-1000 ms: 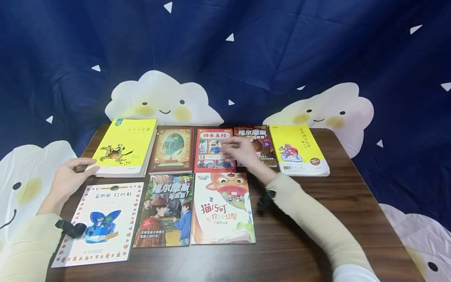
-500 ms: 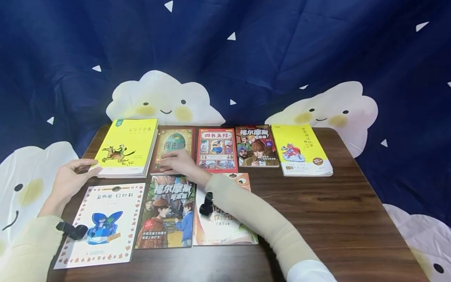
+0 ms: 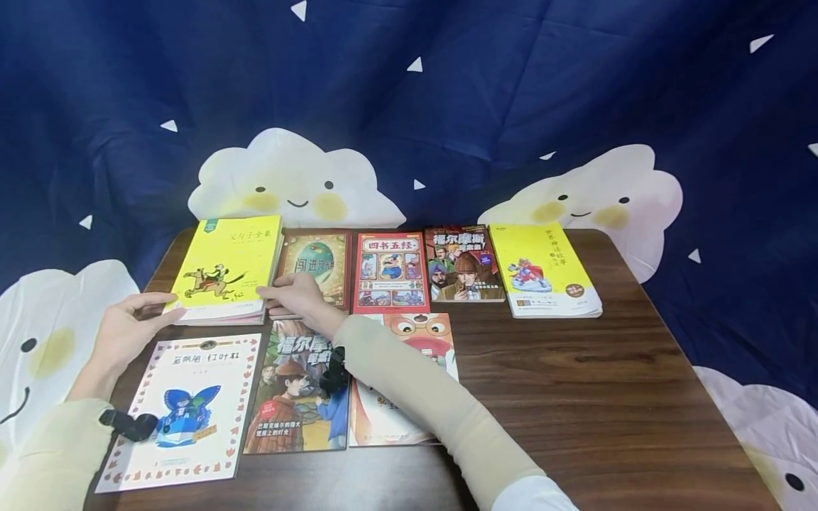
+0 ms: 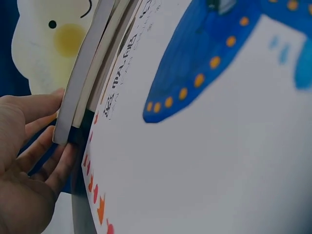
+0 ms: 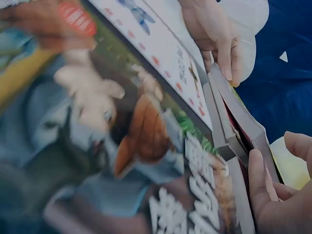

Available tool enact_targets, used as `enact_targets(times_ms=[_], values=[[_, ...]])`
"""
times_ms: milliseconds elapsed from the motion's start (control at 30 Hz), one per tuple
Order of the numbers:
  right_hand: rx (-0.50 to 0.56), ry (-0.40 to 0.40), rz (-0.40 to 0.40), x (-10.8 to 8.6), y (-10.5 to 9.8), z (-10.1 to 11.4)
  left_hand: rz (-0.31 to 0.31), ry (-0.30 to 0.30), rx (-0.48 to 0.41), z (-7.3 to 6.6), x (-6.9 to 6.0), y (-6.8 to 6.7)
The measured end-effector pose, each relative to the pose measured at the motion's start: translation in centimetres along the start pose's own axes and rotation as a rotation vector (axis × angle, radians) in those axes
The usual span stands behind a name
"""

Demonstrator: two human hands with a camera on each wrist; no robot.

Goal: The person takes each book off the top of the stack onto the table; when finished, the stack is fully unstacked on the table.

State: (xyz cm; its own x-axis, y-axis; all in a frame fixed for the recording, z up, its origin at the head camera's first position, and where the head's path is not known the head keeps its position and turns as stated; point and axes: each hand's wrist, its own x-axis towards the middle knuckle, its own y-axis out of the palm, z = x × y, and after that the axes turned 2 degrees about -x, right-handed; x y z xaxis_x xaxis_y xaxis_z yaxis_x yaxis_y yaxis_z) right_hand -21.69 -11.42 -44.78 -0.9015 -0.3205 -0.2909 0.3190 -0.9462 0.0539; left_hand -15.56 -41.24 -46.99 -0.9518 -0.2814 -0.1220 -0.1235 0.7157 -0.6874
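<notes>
A thick yellow book [image 3: 233,259] with a horse-and-rider cover lies at the back left, on top of at least one more book. My left hand [image 3: 121,330] pinches its lower left corner; in the left wrist view the fingers [image 4: 41,158] sit on both sides of the page block. At the lower right corner, my right hand [image 3: 303,298] pinches the same book, thumb at the page edges. That hand partly covers a brown book [image 3: 322,259] beside it. In the right wrist view, a narrow gap shows between the stacked page blocks [image 5: 243,124].
Right along the back row lie a red comic-style book [image 3: 391,273], a detective book [image 3: 466,262] and another yellow book [image 3: 543,270]. In front are a white butterfly book [image 3: 185,411], a second detective book [image 3: 287,411] and a cat book [image 3: 383,426], partly under the right forearm.
My right hand has moved left from the red book, across the brown book, to the yellow book's lower right corner. My left hand has stayed at the lower left corner.
</notes>
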Motion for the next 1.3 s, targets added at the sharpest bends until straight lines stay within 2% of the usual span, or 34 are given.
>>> enact_targets(times_ms=[133, 233, 333, 500, 667, 867, 1067, 1300], values=[[-0.110, -0.012, -0.028, 0.0, 1.0, 0.2, 0.007, 0.007, -0.004, 0.1, -0.2, -0.2], [-0.154, -0.003, -0.069, -0.2, 1.6, 0.3, 0.011, 0.032, -0.018, 0.1, -0.2, -0.1], [-0.102, 0.010, -0.096, -0.2, 1.6, 0.2, 0.015, 0.068, -0.035, 0.1, -0.1, 0.1], [0.023, -0.002, -0.063, 0.0, -0.2, -0.1, 0.020, 0.126, -0.077, -0.2, 0.4, 1.0], [0.060, -0.015, 0.017, -0.6, -3.8, 0.1, 0.031, 0.094, -0.030, -0.5, 0.7, 1.5], [0.093, 0.006, 0.107, -2.5, -9.1, 0.4, 0.068, 0.043, 0.000, -0.8, 1.0, 1.6], [0.117, 0.027, 0.091, -5.5, -14.4, -0.1, 0.069, 0.030, 0.008, -1.0, 1.1, 1.6], [0.158, -0.038, 0.047, -9.7, -20.4, -1.3, 0.072, 0.024, 0.001, -1.1, 0.9, 1.6]])
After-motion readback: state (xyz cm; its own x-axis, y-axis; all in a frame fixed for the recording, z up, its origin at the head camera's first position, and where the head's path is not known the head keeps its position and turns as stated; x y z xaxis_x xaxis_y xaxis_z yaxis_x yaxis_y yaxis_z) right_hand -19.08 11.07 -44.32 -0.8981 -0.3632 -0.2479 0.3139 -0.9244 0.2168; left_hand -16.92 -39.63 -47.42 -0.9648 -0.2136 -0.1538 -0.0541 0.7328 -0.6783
